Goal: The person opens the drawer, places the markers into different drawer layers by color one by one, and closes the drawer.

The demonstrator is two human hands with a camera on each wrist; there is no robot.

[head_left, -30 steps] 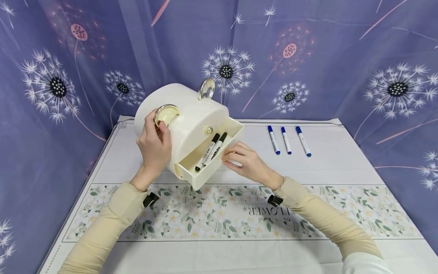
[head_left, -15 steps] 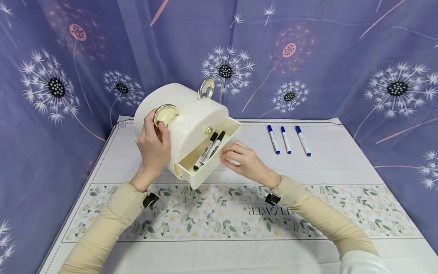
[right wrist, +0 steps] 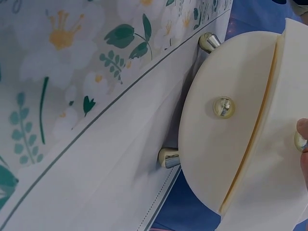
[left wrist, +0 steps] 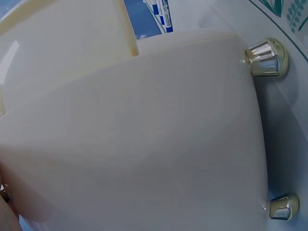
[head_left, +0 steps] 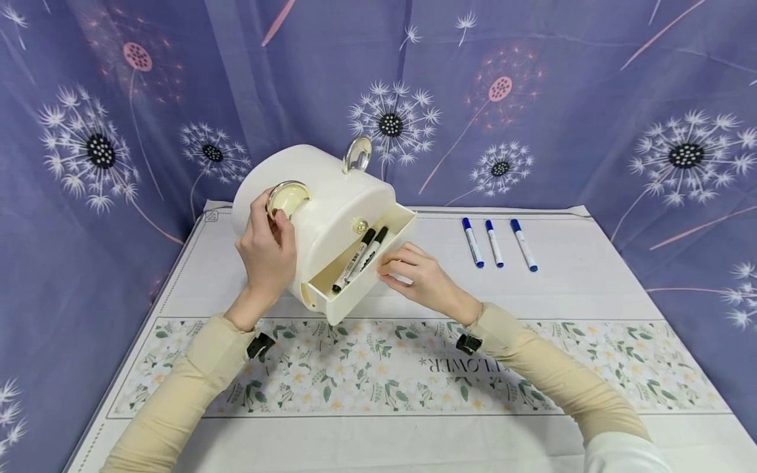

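Note:
A cream storage box [head_left: 319, 164] with gold-rimmed ears stands at centre-left, its upper drawer [head_left: 349, 299] pulled partway out. Two black-capped markers [head_left: 353, 261] lie side by side in that drawer. My left hand [head_left: 266, 253] grips the near ear [head_left: 291, 197] of the box, thumb on its front. At the drawer's front is my right hand [head_left: 422, 276]; the right wrist view shows its fingertips pinching the gold drawer knob [right wrist: 301, 143]. A lower knob [right wrist: 224, 107] sits on the closed part of the box below. The left wrist view is mostly filled by the box's side [left wrist: 144, 120].
Three blue-capped markers [head_left: 495, 243] lie in a row on the white table at the back right. A floral strip [head_left: 378, 368] runs across the tablecloth in front of the box. A purple dandelion curtain [head_left: 449, 79] hangs behind the table.
The drawer has slid slightly inward, and my right hand has moved a little left along with it. My left hand keeps its grip on the ear; the box has stayed put.

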